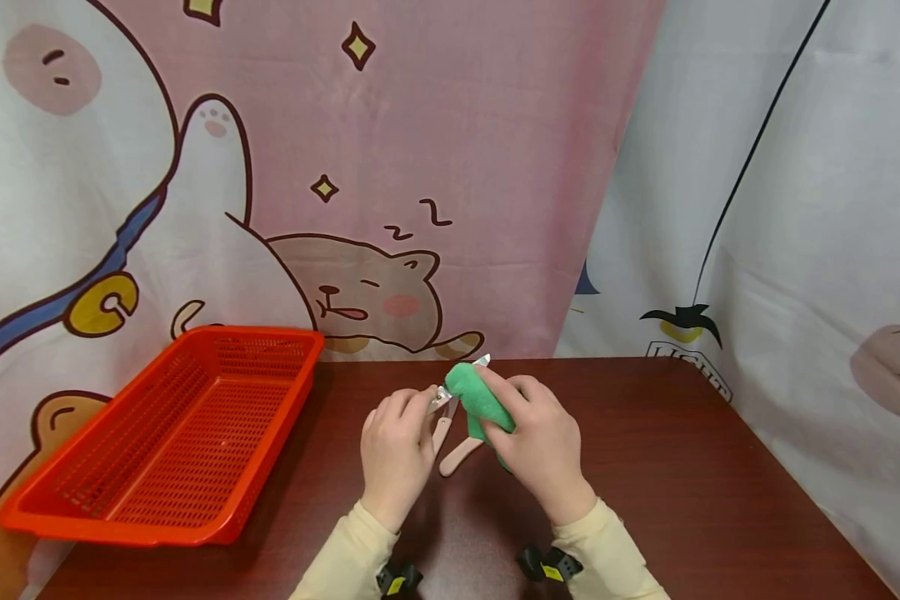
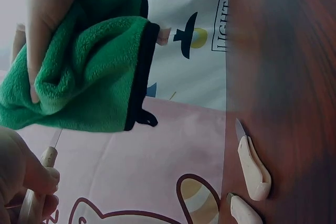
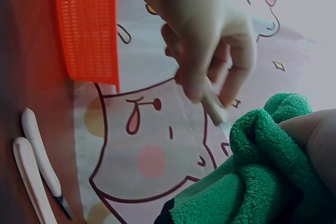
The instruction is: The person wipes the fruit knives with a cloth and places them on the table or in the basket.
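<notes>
My left hand (image 1: pixel 399 450) grips a knife by its pale handle (image 2: pixel 49 157). The knife's blade tip (image 1: pixel 483 361) sticks out past a green towel (image 1: pixel 478 396) with a dark edge and a small loop. My right hand (image 1: pixel 538 442) holds this towel bunched around the blade, so most of the blade is hidden. Below the hands, two more pale-handled knives lie on the table: one knife (image 1: pixel 441 435) near the left fingers, another knife (image 1: pixel 461 457) partly under the towel's hanging end. Both also show in the right wrist view, side by side.
A red plastic basket (image 1: pixel 228 500) with perforated walls stands on the left of the dark brown table (image 1: pixel 682 500). Behind the table hangs a printed cartoon curtain (image 1: pixel 457 125). Each wrist wears a small black camera strap.
</notes>
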`<state>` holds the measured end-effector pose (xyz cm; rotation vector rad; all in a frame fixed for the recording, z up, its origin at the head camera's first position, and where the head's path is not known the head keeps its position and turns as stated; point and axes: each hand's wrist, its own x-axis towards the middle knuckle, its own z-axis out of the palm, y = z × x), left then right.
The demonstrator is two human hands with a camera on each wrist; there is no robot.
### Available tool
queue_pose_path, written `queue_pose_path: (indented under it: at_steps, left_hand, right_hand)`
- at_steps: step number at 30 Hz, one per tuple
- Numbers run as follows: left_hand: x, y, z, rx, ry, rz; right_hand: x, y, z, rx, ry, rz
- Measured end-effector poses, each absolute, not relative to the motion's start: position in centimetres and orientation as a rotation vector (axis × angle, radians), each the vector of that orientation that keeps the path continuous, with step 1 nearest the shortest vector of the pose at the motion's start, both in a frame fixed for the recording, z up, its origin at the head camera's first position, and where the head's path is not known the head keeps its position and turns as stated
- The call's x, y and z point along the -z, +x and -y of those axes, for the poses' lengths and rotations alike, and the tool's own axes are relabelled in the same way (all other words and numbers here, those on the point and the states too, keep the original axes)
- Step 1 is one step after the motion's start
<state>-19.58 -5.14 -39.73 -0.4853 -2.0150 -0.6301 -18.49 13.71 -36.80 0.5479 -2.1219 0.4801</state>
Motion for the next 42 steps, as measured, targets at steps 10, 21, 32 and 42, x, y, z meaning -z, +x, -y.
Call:
queue_pose_path:
  at_steps: [10,21,32,42]
  left_hand:
    - [39.7,-19.4,5.1,0.635,-0.507,2.012]
    - [39.8,-19.3,4.9,0.656,-0.526,2.020]
    - [39.8,-19.3,4.8,0.662,-0.523,2.016]
    - [39.7,-19.2,4.6,0.675,-0.528,2.019]
  right_hand:
    - [37.5,-18.5,-12.6,-0.460,0.587,2.155]
    - [38.1,-18.9,-12.8,-0.456,0.581,2.164]
    - [37.9,-19.3,-13.6,-0.452,0.520,2.191]
    - [37.5,-19.8,-14.9,-0.470,0.439,2.199]
